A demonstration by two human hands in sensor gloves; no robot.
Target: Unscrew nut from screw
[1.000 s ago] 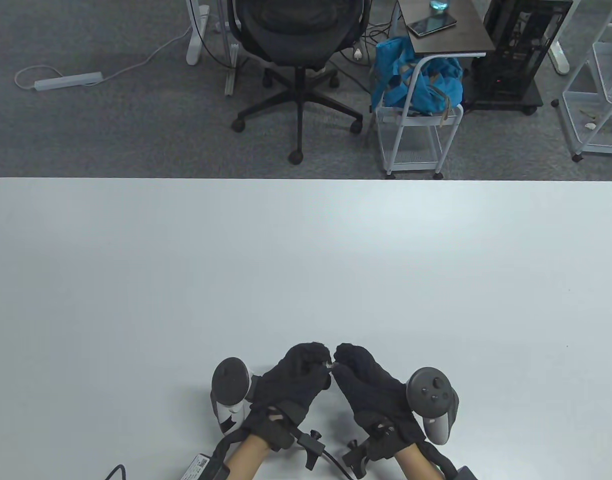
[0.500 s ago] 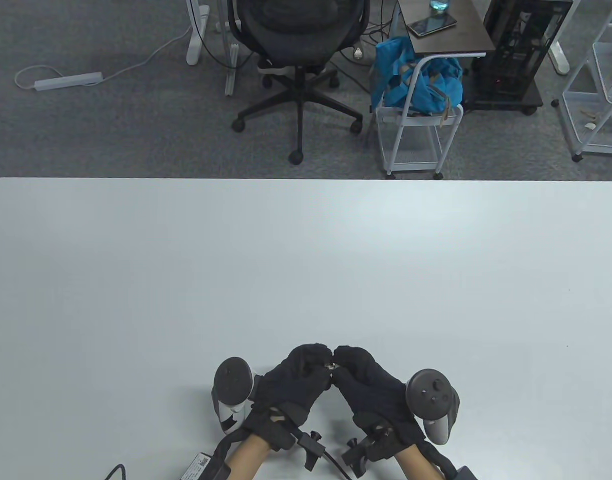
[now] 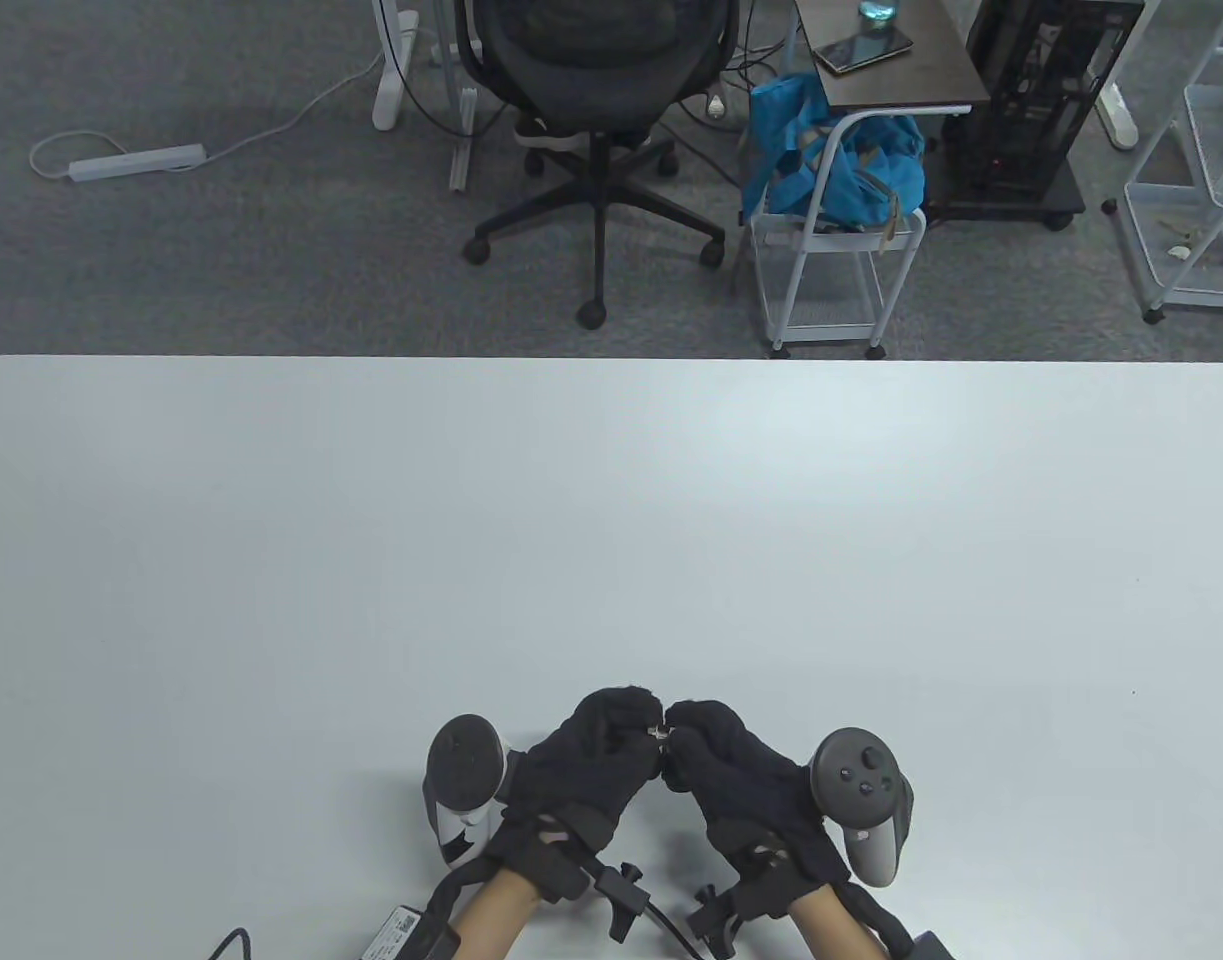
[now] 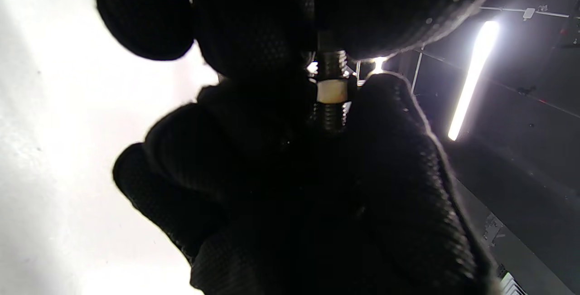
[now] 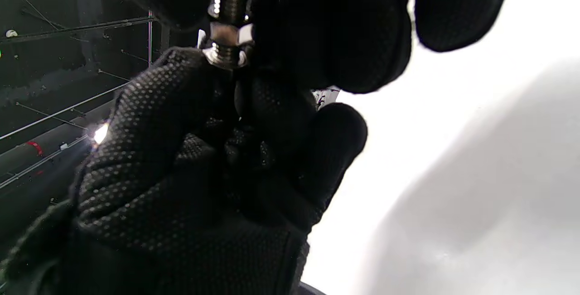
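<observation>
A small metal screw [image 3: 660,735] with a nut on its thread is held above the white table [image 3: 611,520] near the front edge, between my two gloved hands. My left hand [image 3: 642,722] pinches one end of the screw. My right hand [image 3: 680,729] pinches at the nut. In the left wrist view the pale nut [image 4: 332,91] sits partway along the thread [image 4: 331,61], with fingers closed on both sides. In the right wrist view the nut [image 5: 225,36] shows between the hands, with thread [image 5: 231,0] running up into the fingers. The screw's ends are hidden by the gloves.
Glove cables and a small box [image 3: 406,930] lie at the table's front edge by my left forearm. Beyond the far edge stand an office chair [image 3: 596,70] and a white cart with a blue bag [image 3: 831,170].
My right hand has rolled slightly at the wrist and its fingertips have shifted on the nut. The left hand has stayed almost still. The screw stays between the hands.
</observation>
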